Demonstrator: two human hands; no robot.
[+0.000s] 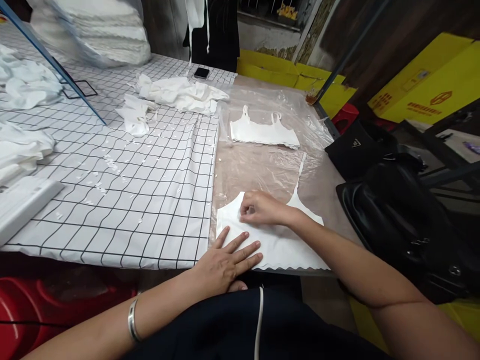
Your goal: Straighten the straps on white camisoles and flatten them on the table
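Observation:
A white camisole top (285, 245) lies flat at the table's front edge, one thin strap stretched away from me. My left hand (228, 260) rests on its lower left part with the fingers spread. Above it, my right hand (258, 207) is curled closed over the upper left of the top, near the neckline. What its fingers grip, if anything, is hidden. Farther back, a second white strappy top (264, 131) lies on the clear plastic sheet (255, 167).
Crumpled white garments (180, 95) and small white scraps (112, 165) lie on the checked tablecloth (161, 200). A phone (201, 73) is at the back. Black bags (397, 220) stand on the right, red stools (56, 310) at lower left. A person (213, 35) stands opposite.

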